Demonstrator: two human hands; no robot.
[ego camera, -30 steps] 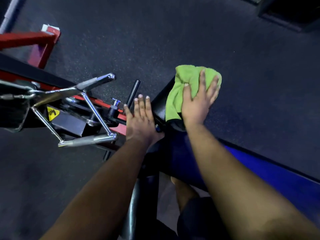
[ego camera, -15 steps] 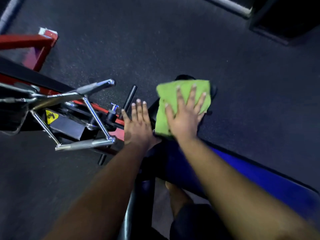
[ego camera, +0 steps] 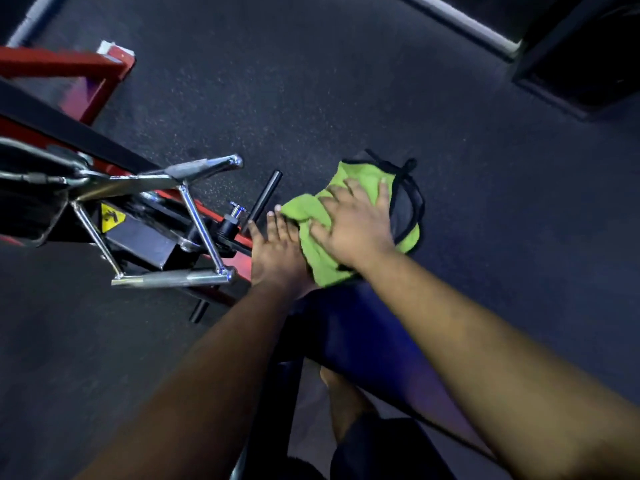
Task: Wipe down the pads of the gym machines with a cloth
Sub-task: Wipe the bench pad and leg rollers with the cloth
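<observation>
Cloth, bright green and crumpled, lies in the middle of the frame on the far end of a dark machine pad, whose black piped edge shows just right of the cloth. The right hand lies flat on top of the cloth with its fingers spread and straight, pressing it onto the pad; the hand is blurred. The left hand sits just left of the cloth, fingers straight and close together, resting palm-down on the left edge of the pad, its fingertips touching the cloth's near corner. Both forearms reach in from the bottom of the frame. The pad runs on toward the lower right as a long blue bench cushion. To the left of the hands stands a red and black machine frame with a yellow warning sticker. A chrome cable handle hangs over that frame in the left of the picture. A short black peg and a chrome pull pin stand just left of the left hand. Dark speckled rubber floor fills the upper part of the frame.
</observation>
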